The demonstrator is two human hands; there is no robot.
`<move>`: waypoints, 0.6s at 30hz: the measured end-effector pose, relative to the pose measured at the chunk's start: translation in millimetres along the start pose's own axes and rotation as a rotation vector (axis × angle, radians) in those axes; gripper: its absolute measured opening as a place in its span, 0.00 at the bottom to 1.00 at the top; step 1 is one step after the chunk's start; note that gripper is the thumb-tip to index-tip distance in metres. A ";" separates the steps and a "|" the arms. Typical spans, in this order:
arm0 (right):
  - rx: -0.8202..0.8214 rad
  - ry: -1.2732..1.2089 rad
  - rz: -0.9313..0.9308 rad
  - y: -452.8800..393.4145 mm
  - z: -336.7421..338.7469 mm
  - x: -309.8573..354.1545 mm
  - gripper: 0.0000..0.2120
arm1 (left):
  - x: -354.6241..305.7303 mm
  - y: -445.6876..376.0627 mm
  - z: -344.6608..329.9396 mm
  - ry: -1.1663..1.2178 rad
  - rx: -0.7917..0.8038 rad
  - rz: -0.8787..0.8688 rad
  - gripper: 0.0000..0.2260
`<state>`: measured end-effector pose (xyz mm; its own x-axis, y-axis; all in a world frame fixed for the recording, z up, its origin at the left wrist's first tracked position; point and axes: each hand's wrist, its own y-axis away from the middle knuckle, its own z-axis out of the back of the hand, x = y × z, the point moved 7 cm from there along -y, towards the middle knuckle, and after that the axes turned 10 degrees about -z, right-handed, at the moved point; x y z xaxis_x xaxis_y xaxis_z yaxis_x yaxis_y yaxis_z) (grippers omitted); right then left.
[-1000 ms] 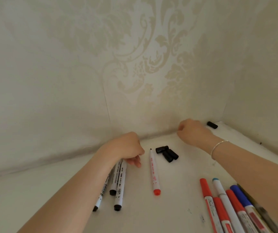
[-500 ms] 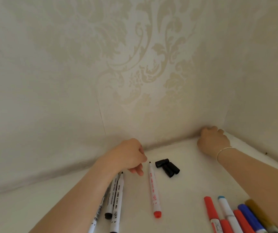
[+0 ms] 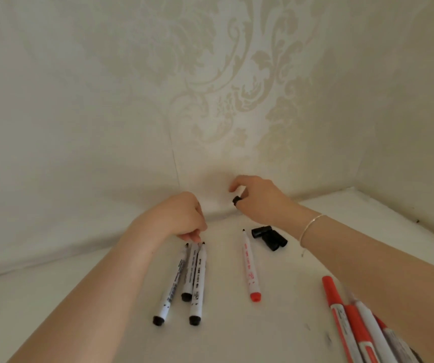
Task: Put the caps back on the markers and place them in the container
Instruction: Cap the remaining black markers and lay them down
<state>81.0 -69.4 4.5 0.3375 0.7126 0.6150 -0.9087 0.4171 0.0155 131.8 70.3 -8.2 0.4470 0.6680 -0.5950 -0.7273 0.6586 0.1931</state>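
Note:
Three uncapped black markers (image 3: 193, 279) lie side by side on the white table, tips pointing away from me. My left hand (image 3: 181, 218) hovers over their tips, fingers curled and pinching the tip end of the middle one. My right hand (image 3: 260, 199) is raised above the table near the wall and holds a black cap (image 3: 236, 199) in its fingers. An uncapped red marker (image 3: 249, 268) lies between the hands. A small pile of black caps (image 3: 269, 237) sits just under my right wrist. No container is in view.
Several capped markers, red and others (image 3: 352, 326), lie at the lower right, partly under my right forearm. Patterned wallpaper walls close off the table at the back and right, meeting in a corner (image 3: 354, 187).
My right hand came back from the far right corner toward the middle, now holding a black cap. My left hand stays over the black markers' tips.

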 end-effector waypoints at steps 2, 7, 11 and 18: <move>0.021 -0.037 0.032 12.5 -6.2 21.0 0.11 | 9.0 10.9 5.2 -0.024 -0.020 0.014 0.04; 0.023 -0.173 -0.049 35.2 -18.2 33.2 0.10 | 27.0 33.6 3.6 -0.045 -0.032 0.042 0.05; 0.004 -0.331 -0.149 51.1 -29.4 22.0 0.10 | 41.3 42.1 -3.0 -0.135 -0.056 0.047 0.08; -0.096 -0.471 -0.203 74.4 -50.9 13.9 0.08 | 62.1 48.2 -19.1 -0.203 -0.025 0.102 0.21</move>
<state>30.6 0.3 -26.0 0.3372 0.2900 0.8956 -0.8025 0.5859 0.1124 114.5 137.0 -50.8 0.4638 0.7886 -0.4038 -0.7858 0.5766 0.2235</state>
